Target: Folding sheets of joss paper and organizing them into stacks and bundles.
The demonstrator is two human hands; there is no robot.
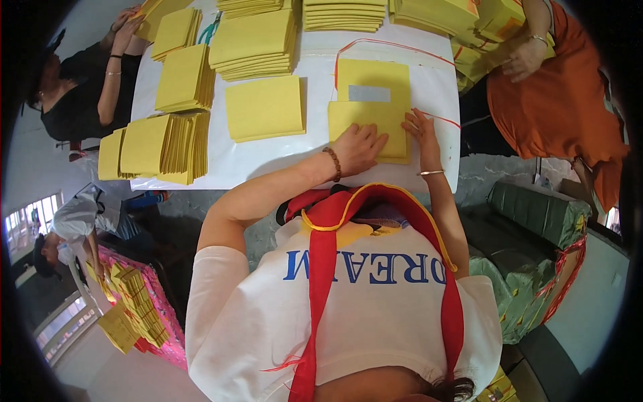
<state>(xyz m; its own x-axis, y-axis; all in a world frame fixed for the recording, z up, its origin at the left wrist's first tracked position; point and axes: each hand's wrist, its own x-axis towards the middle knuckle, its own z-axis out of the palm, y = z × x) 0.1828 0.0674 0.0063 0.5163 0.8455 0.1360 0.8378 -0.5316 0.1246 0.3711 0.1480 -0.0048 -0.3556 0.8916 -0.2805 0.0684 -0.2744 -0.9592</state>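
Observation:
In front of me a yellow paper packet (340, 119) lies on the white-covered table, with another yellow sheet or packet (374, 70) showing beyond it and a grey rectangle (370, 93) on that one. My left hand (362, 147) rests on the nearer packet, fingers loosely bent and pressing down on the paper. At the packet's right edge is my right hand (423, 137), its fingers apart and the fingertips close to a red string (439, 119). Whether they touch the string I cannot tell. To the left lies a small pile of yellow packets (264, 108).
Stacks of yellow packets (254, 43) line the table's far side, and more (164, 147) stand along its left. Green-handled scissors or pliers (211, 28) lie between stacks. Co-workers stand at left (87, 100) and right (549, 100). Green wrapped bundles (536, 214) sit behind me at right.

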